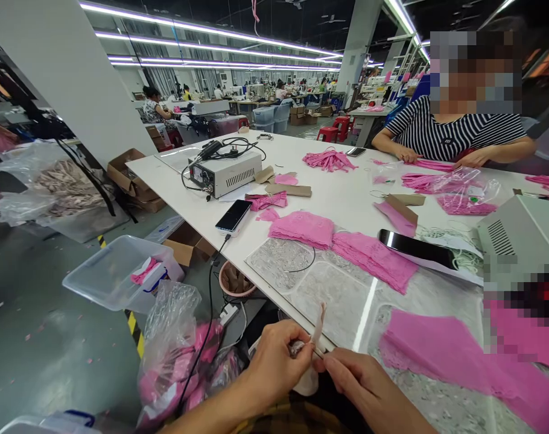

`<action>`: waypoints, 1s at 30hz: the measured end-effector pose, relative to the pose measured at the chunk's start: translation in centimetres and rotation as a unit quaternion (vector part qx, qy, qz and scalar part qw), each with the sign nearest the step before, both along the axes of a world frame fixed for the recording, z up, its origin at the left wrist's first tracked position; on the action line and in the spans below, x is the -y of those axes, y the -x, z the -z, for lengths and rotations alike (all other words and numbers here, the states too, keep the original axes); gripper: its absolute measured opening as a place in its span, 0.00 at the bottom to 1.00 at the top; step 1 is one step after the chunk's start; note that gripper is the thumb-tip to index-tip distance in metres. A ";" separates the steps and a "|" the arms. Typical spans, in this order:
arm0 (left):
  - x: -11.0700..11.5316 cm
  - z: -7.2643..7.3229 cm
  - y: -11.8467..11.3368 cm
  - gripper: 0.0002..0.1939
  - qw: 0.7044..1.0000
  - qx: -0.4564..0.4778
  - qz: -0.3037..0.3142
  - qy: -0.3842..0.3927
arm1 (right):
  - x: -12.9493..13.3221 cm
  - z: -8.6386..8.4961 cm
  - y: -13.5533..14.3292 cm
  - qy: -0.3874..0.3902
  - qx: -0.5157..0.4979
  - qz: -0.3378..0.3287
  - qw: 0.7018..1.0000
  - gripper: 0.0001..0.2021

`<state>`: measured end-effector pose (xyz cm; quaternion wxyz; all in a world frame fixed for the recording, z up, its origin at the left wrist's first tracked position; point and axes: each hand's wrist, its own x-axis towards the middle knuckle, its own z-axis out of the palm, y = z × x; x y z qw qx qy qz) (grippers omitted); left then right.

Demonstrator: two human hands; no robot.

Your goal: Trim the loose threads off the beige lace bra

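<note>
No brand or writing can be read anywhere; the labels on the grey control box (226,172) at the far left of the table are too small to make out.

At the near edge of the white table (342,199), the left hand (274,364) has its fingers closed on a small pale strip of fabric (318,322) that stands up from the pinch. The right hand (369,386), just beside it, pinches the same piece with thumb and forefinger closed.

Stacks of pink lace pieces (304,228) lie in the middle of the table, with a dark phone (233,216) to their left and another phone (417,247) to their right. A person in a striped top (455,132) sits at the far right side.

The room is a long factory hall with strip lights overhead, a grey floor, a clear plastic bin (120,271) and cardboard boxes (134,181) at left.
</note>
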<state>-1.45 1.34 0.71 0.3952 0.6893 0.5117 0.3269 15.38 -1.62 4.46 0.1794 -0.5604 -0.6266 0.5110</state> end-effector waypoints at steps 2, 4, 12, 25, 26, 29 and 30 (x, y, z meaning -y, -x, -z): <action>0.1 -0.1 -0.2 0.05 1.000 -0.007 -0.001 -0.010 | -0.3 0.2 0.2 -0.009 0.014 0.015 1.000 0.30; 0.2 -0.1 -0.2 0.05 1.000 -0.018 -0.002 -0.016 | -0.6 0.4 0.1 -0.003 0.015 0.025 1.000 0.30; 0.0 -0.1 -0.6 0.05 0.999 -0.042 0.012 -0.004 | -1.3 0.9 -0.7 0.128 -0.061 0.034 0.989 0.31; -0.7 -0.8 -0.9 0.07 0.992 0.068 0.016 0.107 | -2.0 0.6 -0.6 0.032 -0.023 0.022 0.999 0.27; -0.7 -0.7 -1.0 0.07 0.989 0.083 0.013 0.122 | -2.0 0.7 -0.6 0.035 -0.038 0.033 0.998 0.27; -0.7 -0.3 -0.9 0.07 0.986 0.088 0.006 0.140 | -2.2 0.7 -0.7 0.066 -0.104 0.093 0.988 0.29; -0.7 -0.2 -0.9 0.07 0.987 0.081 0.003 0.140 | -2.3 0.6 -0.8 0.073 -0.123 0.119 0.983 0.29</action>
